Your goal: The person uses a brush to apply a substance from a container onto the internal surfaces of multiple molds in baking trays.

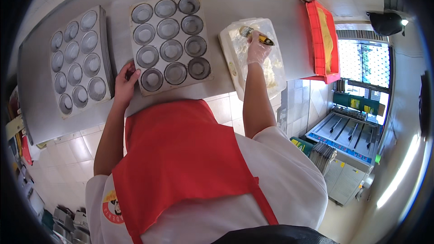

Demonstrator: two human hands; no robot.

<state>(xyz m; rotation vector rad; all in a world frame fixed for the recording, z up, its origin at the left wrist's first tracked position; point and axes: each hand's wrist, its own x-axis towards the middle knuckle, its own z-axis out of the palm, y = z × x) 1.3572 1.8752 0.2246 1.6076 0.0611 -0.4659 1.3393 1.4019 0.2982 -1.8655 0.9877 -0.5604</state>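
Note:
My right hand (258,50), in a clear plastic glove, grips a brush (266,39) with a yellow and black handle. Its bristles rest in pale, creamy fat (269,73) inside a translucent plastic tub (276,59). Bare, my left hand (126,82) holds the lower left edge of a metal muffin pan (159,51), thumb on top and fingers hidden beneath or beside it. The pan's cups hold no batter, and several look dark with wear. Left of that hand lies a stack of similar muffin pans (81,51).
Everything stands on a stainless steel table (217,3). A red plastic crate (312,40) holding something yellowish sits at the table's right end. Beyond it, lower down, is a steel appliance (342,135) with a blue control strip. Grey pans (322,157) lean beside it.

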